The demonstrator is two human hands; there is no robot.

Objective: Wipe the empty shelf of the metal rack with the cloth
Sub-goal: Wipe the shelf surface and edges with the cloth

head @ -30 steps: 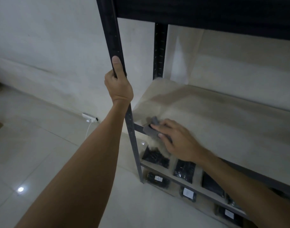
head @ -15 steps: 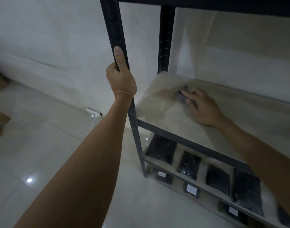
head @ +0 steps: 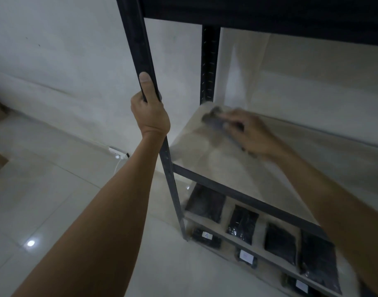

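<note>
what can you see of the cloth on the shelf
The cloth is dark grey, soft and bunched, blurred by motion. It lies on the pale empty shelf near its back left corner, by the rear post. The right hand presses down on it, covering its right part; only the left end shows.

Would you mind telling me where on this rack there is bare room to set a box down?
The middle shelf is bare from its front edge back to the wall, except the back left corner, where the right hand presses the cloth. The lower shelf is crowded with dark packets, with only narrow gaps between them. The left hand grips the front post.
</note>
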